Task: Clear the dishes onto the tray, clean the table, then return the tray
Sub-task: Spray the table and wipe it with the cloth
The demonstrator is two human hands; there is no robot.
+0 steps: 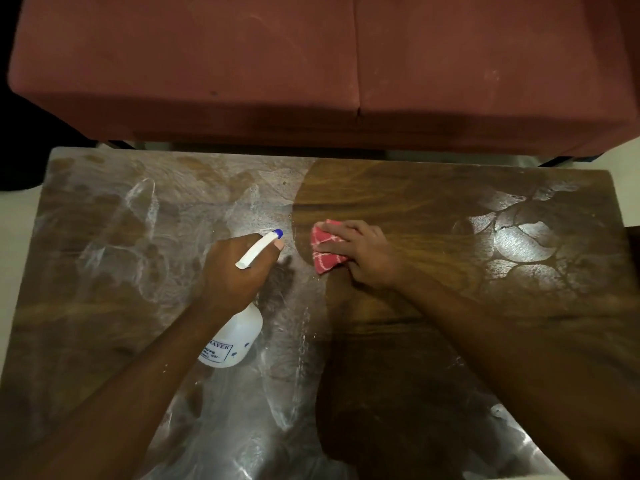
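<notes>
My left hand (235, 268) grips a white spray bottle (232, 341) by its neck, the blue-tipped nozzle pointing away from me over the middle of the wooden table (398, 188). Just to the right, my right hand (363, 254) presses a folded red cloth with a white grid pattern (325, 251) flat on the tabletop with spread fingers. The left half of the table carries whitish streaks and smears; a band around the cloth shows plain dark wood. No dishes or tray are in view.
A red upholstered sofa (311, 64) stands right behind the table's far edge. Pale floor shows at the left edge (17, 220). Round whitish marks cover the table's right end (519, 237).
</notes>
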